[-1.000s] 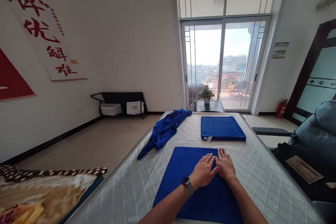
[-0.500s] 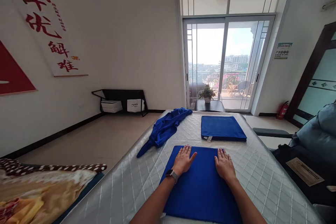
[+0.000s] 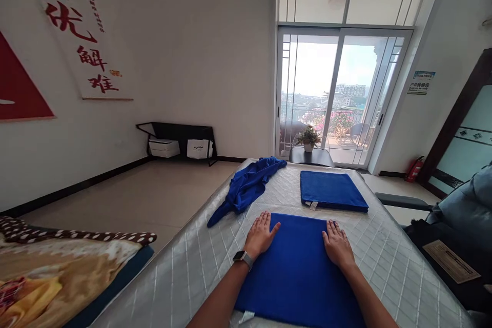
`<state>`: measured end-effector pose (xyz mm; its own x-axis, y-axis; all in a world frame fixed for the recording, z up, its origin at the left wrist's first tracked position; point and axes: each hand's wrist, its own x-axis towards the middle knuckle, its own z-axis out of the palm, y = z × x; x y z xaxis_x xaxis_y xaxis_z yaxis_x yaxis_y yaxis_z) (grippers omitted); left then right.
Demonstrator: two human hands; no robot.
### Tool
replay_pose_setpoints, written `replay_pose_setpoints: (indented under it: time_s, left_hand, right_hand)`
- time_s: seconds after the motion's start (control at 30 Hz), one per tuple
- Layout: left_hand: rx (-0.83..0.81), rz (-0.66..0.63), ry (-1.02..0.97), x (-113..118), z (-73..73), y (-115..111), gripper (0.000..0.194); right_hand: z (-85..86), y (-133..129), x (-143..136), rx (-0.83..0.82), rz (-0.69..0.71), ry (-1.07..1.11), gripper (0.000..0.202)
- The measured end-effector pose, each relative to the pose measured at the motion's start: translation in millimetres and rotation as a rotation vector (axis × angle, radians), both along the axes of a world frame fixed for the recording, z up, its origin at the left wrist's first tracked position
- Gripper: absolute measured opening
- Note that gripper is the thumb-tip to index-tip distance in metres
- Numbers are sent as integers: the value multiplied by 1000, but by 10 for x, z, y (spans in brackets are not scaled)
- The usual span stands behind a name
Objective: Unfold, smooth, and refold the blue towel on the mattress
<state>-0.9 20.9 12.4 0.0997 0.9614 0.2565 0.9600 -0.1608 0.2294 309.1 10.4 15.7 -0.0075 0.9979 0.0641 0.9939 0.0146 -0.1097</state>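
Observation:
A flat blue cloth piece lies squared on the quilted silver-grey mattress, a white tag showing at its near left corner. My left hand, with a watch on the wrist, rests flat at its upper left edge, fingers stretched out. Flat on the upper right edge lies my right hand, fingers apart. Farther back on the right is a folded blue stack with white tags. A crumpled blue cloth lies at the back left.
Patterned bedding is at the lower left. A grey armchair with a black item stands along the right side. Beyond the mattress are a potted plant on a chair and a sliding glass door. A black rack stands by the wall.
My left hand has shifted slightly outward to the left edge of the blue piece, and my right hand slightly to the right. The camera view has shifted a little.

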Motion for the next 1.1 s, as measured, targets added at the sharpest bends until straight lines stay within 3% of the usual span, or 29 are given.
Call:
replay_pose_setpoints:
  time_s: [0.3, 0.53, 0.77, 1.1]
  left_hand:
    - [20, 6, -39, -5, 16, -21, 86]
    - [32, 2, -39, 3, -8, -17, 81]
    - [34, -1, -25, -6, -23, -1, 80]
    - [-23, 9, 60, -17, 1, 16, 84]
  right_hand:
    - [85, -42, -34, -21, 2, -49, 63]
    - [245, -272, -56, -1, -17, -89, 62]
    - [77, -586, 16, -15, -13, -37, 64]
    - [29, -629, -2, 2, -23, 1, 64]
